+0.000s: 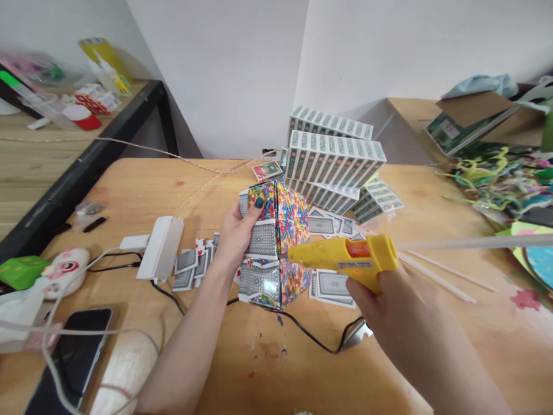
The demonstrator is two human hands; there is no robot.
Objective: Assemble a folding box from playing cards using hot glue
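Observation:
My left hand (237, 236) grips a box with a colourful pattern (295, 216) by its left side, thumb on top. Grey-backed playing cards (262, 239) lie against the box's left face. In my right hand (380, 297) is a yellow glue gun (341, 256), with a long white glue stick (470, 242) running out of its back. The gun's nozzle points left and meets the box near its middle edge; whether it touches cannot be told. Loose playing cards (334, 286) lie right of the box, and more cards (190, 268) lie left of my left wrist.
Stacked card packs (334, 158) stand behind the box. A white power strip (159, 248), cables and a phone (71, 357) lie at left. Spare glue sticks (438, 278) rest at right, near a heap of coloured craft pieces (496, 184). A black cord (311, 334) crosses the table in front.

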